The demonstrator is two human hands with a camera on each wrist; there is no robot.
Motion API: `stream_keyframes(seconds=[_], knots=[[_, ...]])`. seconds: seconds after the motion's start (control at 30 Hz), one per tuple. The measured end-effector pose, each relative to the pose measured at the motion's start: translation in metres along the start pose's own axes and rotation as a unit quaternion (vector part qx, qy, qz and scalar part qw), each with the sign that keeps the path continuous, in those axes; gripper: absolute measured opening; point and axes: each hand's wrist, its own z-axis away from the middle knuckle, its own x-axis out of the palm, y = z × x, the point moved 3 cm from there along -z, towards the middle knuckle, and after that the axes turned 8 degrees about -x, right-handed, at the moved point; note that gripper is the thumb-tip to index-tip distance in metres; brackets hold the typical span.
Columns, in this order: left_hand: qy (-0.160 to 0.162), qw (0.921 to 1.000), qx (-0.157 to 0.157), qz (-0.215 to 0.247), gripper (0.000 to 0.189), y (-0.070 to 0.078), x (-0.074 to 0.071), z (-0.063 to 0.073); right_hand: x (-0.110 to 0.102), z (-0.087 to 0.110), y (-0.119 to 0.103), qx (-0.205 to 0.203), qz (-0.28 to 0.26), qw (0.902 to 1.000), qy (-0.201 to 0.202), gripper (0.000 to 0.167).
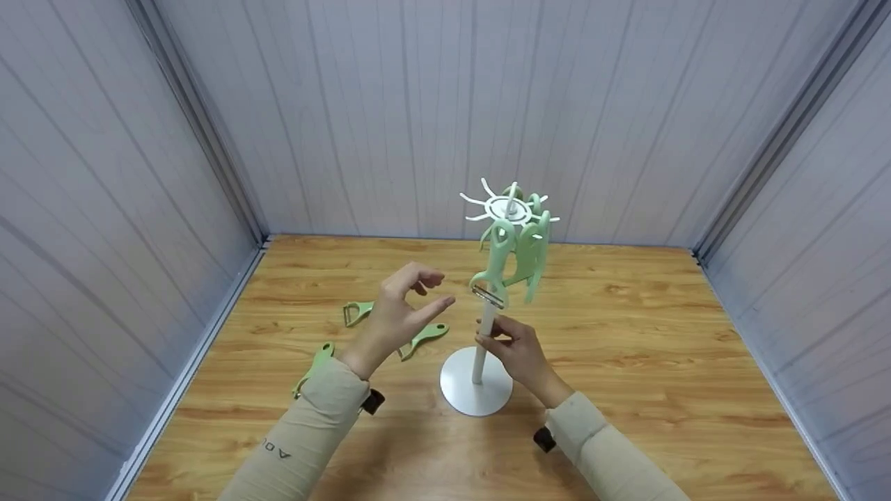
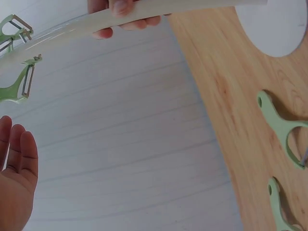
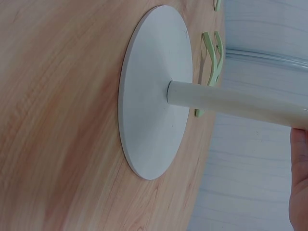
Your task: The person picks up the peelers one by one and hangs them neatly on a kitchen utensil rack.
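A white stand (image 1: 482, 356) rises from a round base (image 3: 154, 96) to a ring of hooks (image 1: 507, 209). My right hand (image 1: 521, 351) grips its pole (image 3: 211, 98) below the hooks, thumb and fingers on either side. Several green peelers hang from the front and right hooks; the nearest hanging peeler (image 1: 500, 261) has its metal blade turned down. My left hand (image 1: 398, 314) is raised to the left of the pole, fingers loosely bent and thumb apart, holding nothing. In the left wrist view its fingers (image 2: 29, 156) are apart from a hanging peeler (image 2: 19, 86).
On the wooden table (image 1: 626, 334), left of the base, lie three green peelers: a far peeler (image 1: 360, 312), a peeler (image 1: 430, 334) partly behind the left hand, and another peeler (image 1: 320, 362) by the left sleeve. Panelled walls (image 1: 431, 118) stand behind and at both sides.
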Motion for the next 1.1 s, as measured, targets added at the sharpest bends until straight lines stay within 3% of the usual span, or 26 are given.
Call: stream_keyframes(seconds=[0.3, 0.87, 1.1], knots=[[-0.008, 0.9998, -0.01, -0.019, 0.029, -0.012, 0.0, 0.009, 0.0, 0.0, 0.001, 0.002, 0.008, 1.0, 0.001, 0.024], [-0.037, 0.9939, -0.092, -0.047, 0.026, -0.054, 0.009, 0.031, 0.001, 0.001, 0.001, -0.006, -0.004, 0.9999, 0.015, 0.025], [-0.051, 0.9916, -0.111, -0.044, 0.026, -0.068, 0.016, 0.041, 0.001, 0.001, 0.0, -0.002, 0.002, 0.9999, 0.013, 0.026]])
